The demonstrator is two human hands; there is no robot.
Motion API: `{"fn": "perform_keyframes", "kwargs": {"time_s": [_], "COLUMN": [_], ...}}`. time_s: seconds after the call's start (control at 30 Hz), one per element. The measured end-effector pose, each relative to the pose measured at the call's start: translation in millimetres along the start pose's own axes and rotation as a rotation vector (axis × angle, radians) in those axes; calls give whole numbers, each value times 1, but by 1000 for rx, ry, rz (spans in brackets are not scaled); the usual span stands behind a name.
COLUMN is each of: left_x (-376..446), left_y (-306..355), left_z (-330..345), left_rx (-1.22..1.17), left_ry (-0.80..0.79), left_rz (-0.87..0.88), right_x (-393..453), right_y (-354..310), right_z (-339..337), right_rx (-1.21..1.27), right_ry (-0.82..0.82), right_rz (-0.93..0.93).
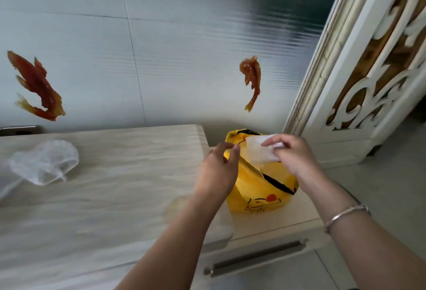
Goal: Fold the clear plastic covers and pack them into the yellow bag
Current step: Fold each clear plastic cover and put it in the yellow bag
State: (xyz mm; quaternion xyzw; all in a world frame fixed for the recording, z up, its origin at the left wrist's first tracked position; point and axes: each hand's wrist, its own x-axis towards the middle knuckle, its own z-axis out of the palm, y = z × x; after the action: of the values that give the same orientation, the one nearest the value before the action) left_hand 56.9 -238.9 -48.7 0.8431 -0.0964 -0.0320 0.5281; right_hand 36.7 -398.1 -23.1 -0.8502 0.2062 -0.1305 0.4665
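loose cover (45, 163): a crumpled clear plastic cover is left lying on the pale table (110, 197), far left, well apart from the bag

fish stickers (35, 87): two orange ones are stuck on the wall behind

left hand (219, 170): the yellow bag's rim is pinched between thumb and curled fingers, so the mouth is held open

yellow bag (260, 188): it's stood on the lower cabinet top, just beside the table's right edge

folded cover (260, 151): it's held right over the bag's mouth, lower edge at the opening

right hand (292, 156): fingers are curled round the folded cover; a bracelet (345, 214) is worn on that wrist
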Motion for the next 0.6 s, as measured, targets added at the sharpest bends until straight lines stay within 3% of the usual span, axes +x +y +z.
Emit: {"fn": "perform_keyframes", "kwargs": {"time_s": [0.1,0.2,0.4,0.6], "left_x": [3,5,15,11], "left_y": [-7,-14,-16,-21], "left_z": [11,15,8,-10], "left_rx": [318,443,412,344], "left_ry": [-46,-72,-113,-190], "left_rz": [95,136,123,164], "right_x": [17,30,46,44], "right_y": [17,27,47,32], "right_z": [9,28,51,40], "right_rx": [-41,-105,-683,-669], "right_ry": [5,-57,-263,-224], "right_rz": [44,5,69,4]}}
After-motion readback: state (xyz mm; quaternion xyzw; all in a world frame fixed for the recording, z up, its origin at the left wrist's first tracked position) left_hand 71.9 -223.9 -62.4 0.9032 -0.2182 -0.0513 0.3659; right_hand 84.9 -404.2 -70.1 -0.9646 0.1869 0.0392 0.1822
